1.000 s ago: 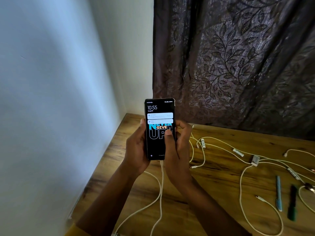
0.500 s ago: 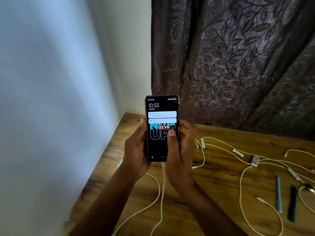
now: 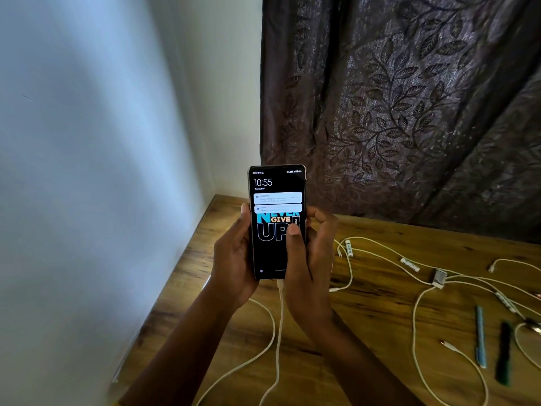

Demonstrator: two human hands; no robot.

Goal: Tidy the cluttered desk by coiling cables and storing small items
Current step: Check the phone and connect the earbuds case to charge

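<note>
Over the left corner of the wooden desk (image 3: 380, 303), a phone (image 3: 276, 221) is held upright in both hands with the lock screen lit up. The left hand (image 3: 231, 253) wraps around its left edge, and the right hand (image 3: 310, 259) curls around the right side with the thumb resting on the glass. So both hands are busy holding the phone, neither is free.

A white charging cable (image 3: 278, 326) is plugged into the bottom of the phone and hangs down past the wrists toward the near edge. Rest of the mess sits off to the right: a tangle of white cables (image 3: 415, 288) sprawled across the wood with a little grey adapter block (image 3: 438, 278) in the middle, plus a blue pen (image 3: 480, 338) and a dark green pen (image 3: 504, 353) lying side by side. None of it looks coiled or put away yet, so I'd say the tidying has barely started.

What could go wrong, imo: that cable is plugged in, so lifting or swinging the phone away could yank the plug sideways and stress the port, or drag the slack across the desk and snag the other leads. Thumb on the screen could also unlock stuff or open a notification by accident. And if one hand lets go to pull the plug, the other one's grip is only on the phone's edge, so it could slip.
</note>
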